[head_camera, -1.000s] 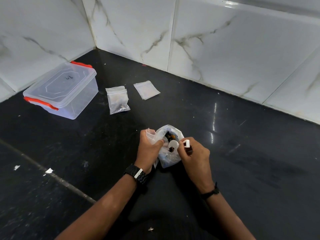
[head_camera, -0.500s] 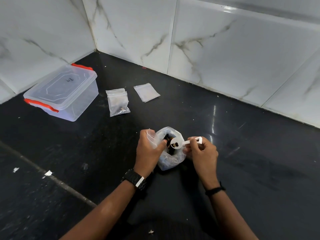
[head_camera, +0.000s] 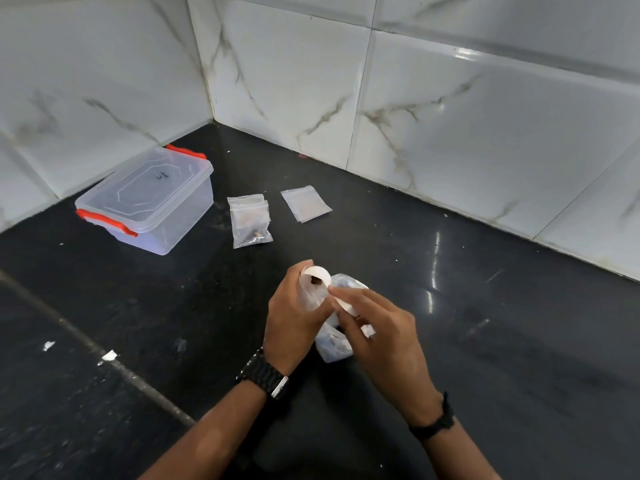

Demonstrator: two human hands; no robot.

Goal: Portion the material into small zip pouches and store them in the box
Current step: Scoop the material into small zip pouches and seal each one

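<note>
Black stone counter (head_camera: 485, 341), white marble-veined tiles (head_camera: 450, 116) on the two walls that meet at its far corner. Left hand (head_camera: 294, 317) curled round a small clear zip pouch (head_camera: 311, 292), holding it upright with the mouth up. Right hand (head_camera: 377, 327) pinches the handle of a white scoop (head_camera: 317, 276); scoop bowl sits at the pouch mouth, a dark bit of material showing in it. Clear supply bag (head_camera: 334, 348) of dark material lies on the counter under both hands, partly hidden. Clear lidded box (head_camera: 149, 199) with red latches stands near the far left corner, lid on. Filled pouch (head_camera: 250, 221) lies just right of the box; flat pouch (head_camera: 306, 203) beside that, apart.
</note>
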